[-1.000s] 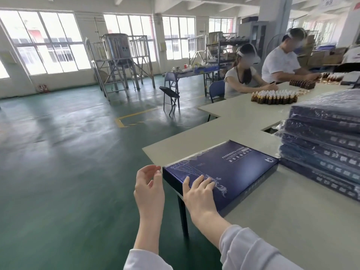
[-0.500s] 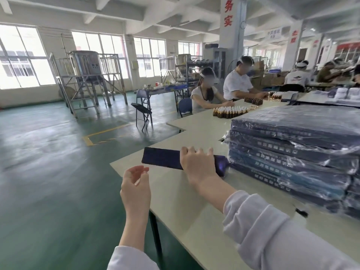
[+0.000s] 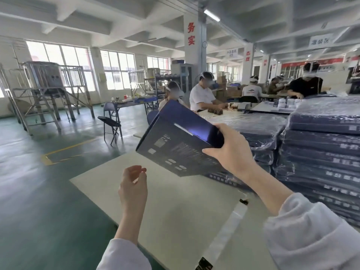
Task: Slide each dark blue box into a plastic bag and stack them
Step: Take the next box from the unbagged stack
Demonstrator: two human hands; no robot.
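Dark blue box, flat glossy cardboard, tilted, gripped by R hand; L hand loosely curled, empty.

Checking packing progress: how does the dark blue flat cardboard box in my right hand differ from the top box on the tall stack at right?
The dark blue flat cardboard box shows no wrap; the top box on the tall stack is inside clear plastic. The held box is tilted in the air, gripped by the right hand; the top box lies flat. Both are flat, dark blue.

Probably red "务实" on pillar
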